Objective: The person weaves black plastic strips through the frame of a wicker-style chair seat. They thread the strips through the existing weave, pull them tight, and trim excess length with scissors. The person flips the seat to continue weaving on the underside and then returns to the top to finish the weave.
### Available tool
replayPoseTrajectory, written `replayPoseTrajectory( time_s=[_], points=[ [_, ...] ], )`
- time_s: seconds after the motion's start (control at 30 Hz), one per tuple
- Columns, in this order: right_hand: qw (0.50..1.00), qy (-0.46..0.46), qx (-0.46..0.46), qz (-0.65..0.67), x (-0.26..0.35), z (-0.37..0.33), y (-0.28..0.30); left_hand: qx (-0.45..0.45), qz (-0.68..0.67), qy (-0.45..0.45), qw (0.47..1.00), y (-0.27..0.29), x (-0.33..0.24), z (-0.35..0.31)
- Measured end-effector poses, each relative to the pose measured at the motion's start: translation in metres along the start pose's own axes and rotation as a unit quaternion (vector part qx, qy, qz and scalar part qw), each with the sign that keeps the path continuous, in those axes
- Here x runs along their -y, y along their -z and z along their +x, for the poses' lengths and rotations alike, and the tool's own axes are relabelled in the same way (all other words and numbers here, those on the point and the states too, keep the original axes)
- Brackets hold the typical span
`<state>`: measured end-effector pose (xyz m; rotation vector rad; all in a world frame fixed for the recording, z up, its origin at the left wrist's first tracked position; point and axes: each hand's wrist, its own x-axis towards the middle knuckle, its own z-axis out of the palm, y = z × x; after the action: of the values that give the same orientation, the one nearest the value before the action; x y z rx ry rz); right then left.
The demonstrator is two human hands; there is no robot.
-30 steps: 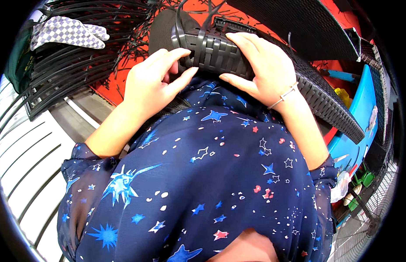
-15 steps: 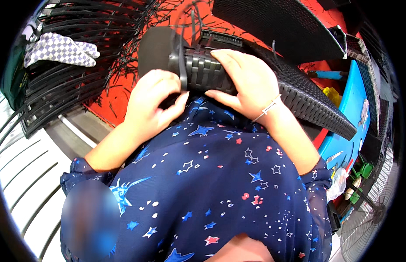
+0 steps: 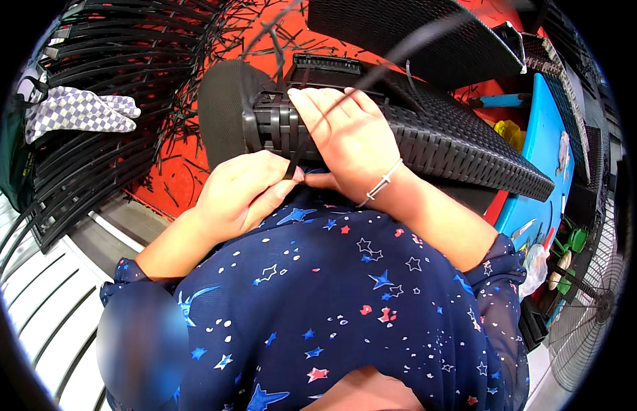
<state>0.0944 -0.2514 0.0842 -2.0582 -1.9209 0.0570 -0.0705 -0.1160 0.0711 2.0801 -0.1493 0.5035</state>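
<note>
A black wicker piece, woven from flat plastic strips, lies across in front of my body. At its left end is a rounded dark pad. My left hand is closed in a pinch on a black plastic strip at the near edge of the weave. My right hand lies over the top of the weave, its fingers stretched out flat and its thumb close to the left fingertips. A loose length of strip arcs blurred over the right hand toward the upper right.
Bundled black strips fill the left, with a checked cloth glove on them. Strip scraps litter the red surface. Another woven panel stands at the far side. A blue bin and a fan are at right.
The wicker piece and its pad have shifted left in view. My right hand has slid left with its fingers straighter, and its thumb has come near my left fingertips. A loose strip now swings overhead.
</note>
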Motion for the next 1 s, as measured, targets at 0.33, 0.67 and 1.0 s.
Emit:
replayPoseTrajectory(
  time_s=[0.33,0.67,1.0],
  points=[
    [0.999,-0.01,-0.015,-0.05,-0.003,0.003,-0.011,-0.058,-0.297,0.3,0.905,-0.003,-0.025,0.019],
    [0.999,-0.002,-0.051,-0.005,-0.005,0.005,-0.018,-0.056,-0.261,0.28,0.922,0.013,-0.049,0.012],
    [0.997,-0.002,-0.078,0.002,0.003,0.001,-0.016,-0.083,-0.161,0.326,0.928,0.014,-0.013,-0.003]
  ],
)
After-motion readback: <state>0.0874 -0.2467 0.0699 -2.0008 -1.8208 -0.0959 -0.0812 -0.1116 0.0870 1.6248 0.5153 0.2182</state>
